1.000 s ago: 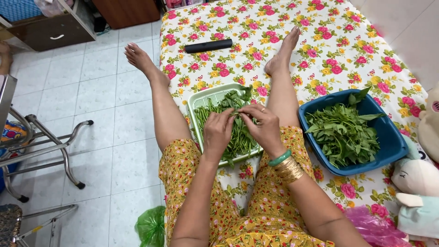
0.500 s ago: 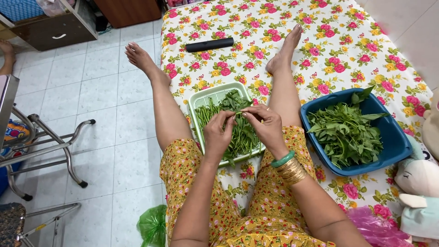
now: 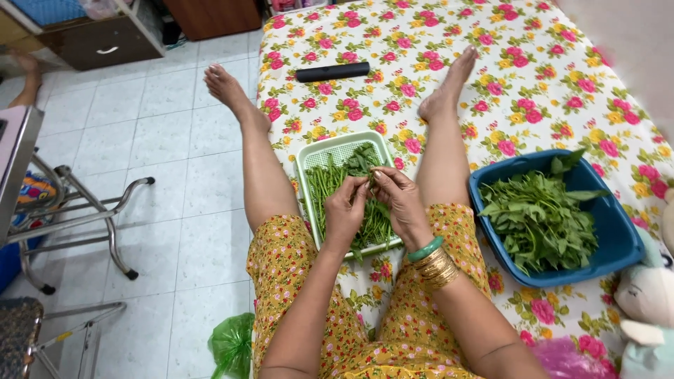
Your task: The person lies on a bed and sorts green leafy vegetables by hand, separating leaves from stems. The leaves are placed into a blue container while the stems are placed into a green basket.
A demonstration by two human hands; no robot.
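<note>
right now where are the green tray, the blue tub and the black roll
green tray (image 3: pixel 335 149), head view, on its bare mesh floor near the far rim
blue tub (image 3: pixel 620 238), head view, on its right wall
black roll (image 3: pixel 332 71), head view, on the middle of its length

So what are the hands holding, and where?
Both the left hand and right hand pinch one green stem at its top end, over the green tray.

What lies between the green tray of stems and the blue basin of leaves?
In the head view, the person's right leg lies between the green tray and the blue basin, resting on the flowered sheet.
</note>
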